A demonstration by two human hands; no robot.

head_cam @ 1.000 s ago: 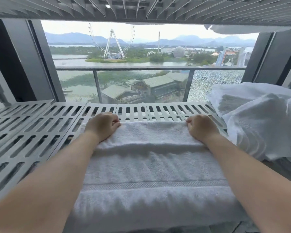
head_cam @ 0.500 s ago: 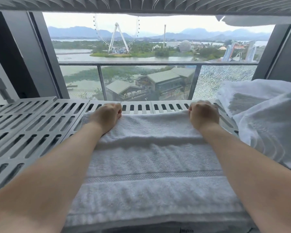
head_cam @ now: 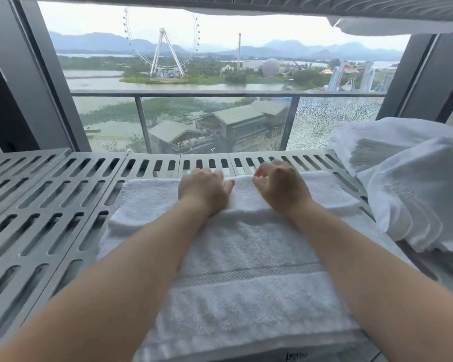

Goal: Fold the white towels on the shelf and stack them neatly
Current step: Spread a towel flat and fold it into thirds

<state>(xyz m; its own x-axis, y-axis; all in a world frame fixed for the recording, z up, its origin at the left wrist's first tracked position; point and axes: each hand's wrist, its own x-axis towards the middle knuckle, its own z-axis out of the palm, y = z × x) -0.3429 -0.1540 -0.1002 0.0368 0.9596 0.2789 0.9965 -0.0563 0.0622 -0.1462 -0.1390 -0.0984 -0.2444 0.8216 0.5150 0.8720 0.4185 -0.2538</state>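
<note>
White towel (head_cam: 246, 257) lies flat on the grey slatted shelf (head_cam: 50, 205), centre to lower centre of frame, running from the shelf's near edge at the bottom up toward the window. Its far end is doubled back on itself, so a thicker band sits across the middle of the frame on top of the rest. A woven stripe crosses the towel lower down, betw. the two forearms.

L hand (head_cam: 204, 190) rests knuckles-up on that doubled band, just left of centre, w/ the thumb lying on the cloth. Its fingers bend down over the far edge and are hidden, so can't tell if they grip the towel or only press it. R hand (head_cam: 280, 189) is just beside it, right of centre, wrist on the band, fingers loosely curled w/ the tips in view and nothing in them. The hands are near each other, not touching.

Heap of loose white towels (head_cam: 413, 184) sits at the right edge of the frame on the same shelf, just beside the flat towel's right side. More white cloth (head_cam: 392, 26) hangs off an upper shelf, top right.

Behind the shelf: window w/ a glass balcony rail (head_cam: 220, 94), and beyond it a Ferris wheel (head_cam: 162, 45) upper centre, water, roofs, hills.
</note>
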